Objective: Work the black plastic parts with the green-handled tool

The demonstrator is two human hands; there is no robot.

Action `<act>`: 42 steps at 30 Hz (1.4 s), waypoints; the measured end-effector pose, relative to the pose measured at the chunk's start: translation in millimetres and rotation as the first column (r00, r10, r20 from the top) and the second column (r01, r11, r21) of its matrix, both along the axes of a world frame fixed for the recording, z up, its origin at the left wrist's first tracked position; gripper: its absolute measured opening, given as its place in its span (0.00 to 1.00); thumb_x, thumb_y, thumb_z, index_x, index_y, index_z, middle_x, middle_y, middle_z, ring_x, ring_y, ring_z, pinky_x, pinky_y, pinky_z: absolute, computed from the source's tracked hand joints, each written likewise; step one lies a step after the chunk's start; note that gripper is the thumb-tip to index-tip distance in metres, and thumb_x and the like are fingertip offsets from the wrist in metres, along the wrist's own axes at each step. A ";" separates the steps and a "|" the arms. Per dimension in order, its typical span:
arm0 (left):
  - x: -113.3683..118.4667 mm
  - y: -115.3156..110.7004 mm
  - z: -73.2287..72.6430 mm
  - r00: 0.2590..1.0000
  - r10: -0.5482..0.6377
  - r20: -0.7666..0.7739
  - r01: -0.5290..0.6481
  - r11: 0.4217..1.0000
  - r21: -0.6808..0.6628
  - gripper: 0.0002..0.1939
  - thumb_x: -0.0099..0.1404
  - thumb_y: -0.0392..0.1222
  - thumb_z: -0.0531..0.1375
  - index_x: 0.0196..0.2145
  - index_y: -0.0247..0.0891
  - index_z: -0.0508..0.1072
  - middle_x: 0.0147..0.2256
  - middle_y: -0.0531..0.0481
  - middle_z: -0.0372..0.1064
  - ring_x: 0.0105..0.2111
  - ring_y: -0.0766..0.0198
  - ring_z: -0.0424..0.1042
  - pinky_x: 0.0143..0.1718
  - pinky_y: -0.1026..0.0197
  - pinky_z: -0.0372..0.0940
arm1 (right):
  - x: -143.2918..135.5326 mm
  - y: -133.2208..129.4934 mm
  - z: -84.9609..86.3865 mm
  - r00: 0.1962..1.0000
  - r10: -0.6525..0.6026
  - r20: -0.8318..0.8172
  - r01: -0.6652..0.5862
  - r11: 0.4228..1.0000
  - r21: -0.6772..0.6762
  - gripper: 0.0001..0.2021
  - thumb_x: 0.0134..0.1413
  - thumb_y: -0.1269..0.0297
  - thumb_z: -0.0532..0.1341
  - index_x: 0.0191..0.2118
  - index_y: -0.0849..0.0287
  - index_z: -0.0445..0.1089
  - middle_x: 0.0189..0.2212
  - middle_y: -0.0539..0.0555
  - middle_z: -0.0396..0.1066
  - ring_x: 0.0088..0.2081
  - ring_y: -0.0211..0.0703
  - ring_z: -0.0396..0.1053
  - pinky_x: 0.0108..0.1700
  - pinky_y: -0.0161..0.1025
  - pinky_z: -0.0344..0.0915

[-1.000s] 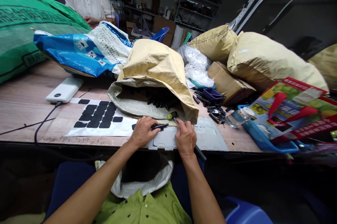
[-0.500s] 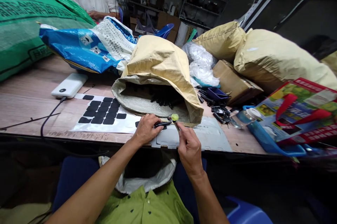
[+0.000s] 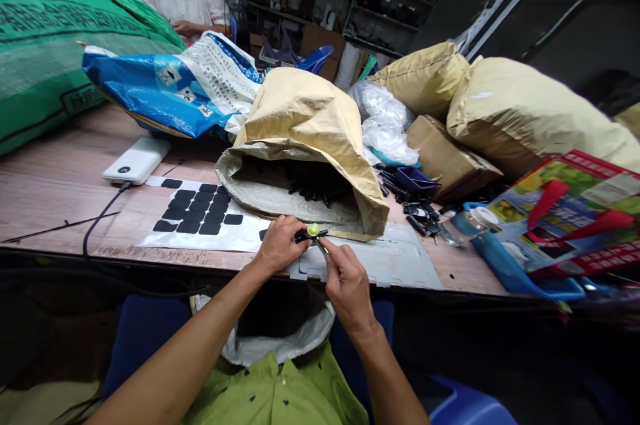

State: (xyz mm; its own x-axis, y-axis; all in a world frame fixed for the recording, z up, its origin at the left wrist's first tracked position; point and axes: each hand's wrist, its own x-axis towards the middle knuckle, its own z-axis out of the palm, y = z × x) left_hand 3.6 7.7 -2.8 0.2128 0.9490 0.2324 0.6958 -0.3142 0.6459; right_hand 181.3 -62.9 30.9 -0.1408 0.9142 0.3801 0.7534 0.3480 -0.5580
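Observation:
My left hand [image 3: 281, 243] is closed on a small slim black part [image 3: 302, 236], held level just above the table's front edge. My right hand [image 3: 349, 284] pinches a thin tool with a round yellow-green head [image 3: 313, 230]. That head touches or overlaps the black part; I cannot tell which. Just behind both hands lies an open paper sack [image 3: 305, 105], its mouth facing me, with several dark pieces [image 3: 313, 192] inside. Left of my left hand is a white sheet [image 3: 150, 238] bearing rows of black rounded-square pads [image 3: 204, 206].
A white power bank [image 3: 137, 160] with a cable sits at the left. Loose black parts [image 3: 423, 215], a clear jar [image 3: 473, 220] and a colourful bag [image 3: 575, 212] stand at the right. An open white sack [image 3: 290, 345] is at my lap. Another person [image 3: 185, 2] sits across the table.
My right hand has moved left, bringing the tool's yellow-green head from beside the black part's end onto or over it. My left hand stays nearly in place.

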 end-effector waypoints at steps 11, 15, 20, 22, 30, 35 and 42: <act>0.7 1.1 0.7 0.999 0.023 0.048 -0.023 1.000 -0.004 0.07 0.58 0.39 0.66 0.36 0.41 0.77 0.36 0.50 0.73 0.41 0.56 0.68 0.45 0.54 0.62 | 33.5 50.3 -13.5 0.938 -0.308 0.158 0.293 0.950 0.109 0.17 0.64 0.68 0.55 0.53 0.53 0.75 0.38 0.54 0.71 0.43 0.44 0.67 0.46 0.38 0.62; -0.9 2.5 -0.1 0.998 0.008 0.068 -0.007 1.000 -0.021 0.07 0.61 0.41 0.65 0.38 0.41 0.76 0.36 0.50 0.73 0.40 0.57 0.68 0.44 0.55 0.61 | 34.6 59.3 -27.8 0.889 -0.361 0.281 0.332 0.932 0.145 0.16 0.63 0.69 0.56 0.51 0.52 0.76 0.36 0.54 0.69 0.41 0.45 0.63 0.44 0.38 0.58; -2.5 2.0 1.4 0.996 -0.004 0.087 0.007 0.999 -0.038 0.09 0.69 0.46 0.58 0.40 0.41 0.76 0.38 0.50 0.74 0.41 0.58 0.68 0.44 0.56 0.60 | 30.5 55.5 -32.6 0.855 -0.390 0.343 0.344 0.920 0.189 0.15 0.65 0.68 0.57 0.52 0.52 0.75 0.36 0.54 0.67 0.41 0.46 0.61 0.43 0.39 0.56; -2.6 1.5 2.4 0.997 -0.004 0.082 0.008 0.999 -0.041 0.11 0.71 0.46 0.56 0.40 0.41 0.76 0.39 0.50 0.74 0.41 0.58 0.67 0.45 0.56 0.60 | 30.2 54.4 -32.4 0.850 -0.389 0.356 0.340 0.920 0.195 0.15 0.65 0.68 0.56 0.53 0.51 0.74 0.37 0.54 0.66 0.41 0.46 0.61 0.43 0.39 0.55; -2.5 1.3 1.1 1.000 -0.005 0.000 0.005 1.000 -0.022 0.17 0.75 0.46 0.48 0.37 0.41 0.75 0.38 0.50 0.72 0.40 0.59 0.66 0.43 0.57 0.58 | 29.4 53.4 -34.1 0.837 -0.407 0.366 0.352 0.912 0.211 0.15 0.66 0.68 0.56 0.53 0.50 0.74 0.37 0.54 0.66 0.41 0.46 0.61 0.43 0.40 0.54; -2.6 0.4 0.3 1.000 -0.013 -0.010 0.013 1.000 -0.013 0.18 0.76 0.46 0.47 0.35 0.40 0.73 0.37 0.49 0.71 0.39 0.59 0.65 0.43 0.56 0.57 | 29.0 53.1 -33.9 0.830 -0.418 0.369 0.365 0.908 0.208 0.15 0.66 0.67 0.56 0.53 0.50 0.74 0.37 0.54 0.66 0.41 0.46 0.60 0.43 0.40 0.54; -3.0 -1.2 5.9 0.999 -0.037 0.037 0.037 0.999 -0.012 0.19 0.75 0.46 0.47 0.32 0.39 0.72 0.34 0.49 0.70 0.37 0.58 0.65 0.42 0.55 0.58 | 28.3 53.2 -32.1 0.831 -0.415 0.369 0.367 0.909 0.198 0.14 0.65 0.68 0.58 0.52 0.50 0.74 0.38 0.54 0.67 0.42 0.46 0.61 0.43 0.39 0.54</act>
State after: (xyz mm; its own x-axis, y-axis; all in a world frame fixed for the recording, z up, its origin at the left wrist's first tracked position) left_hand 0.7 6.5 3.1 0.2396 0.9435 0.2287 0.6597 -0.3311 0.6747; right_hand 209.6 -9.7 -1.2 0.0593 0.8787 0.4738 0.9870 0.0195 -0.1597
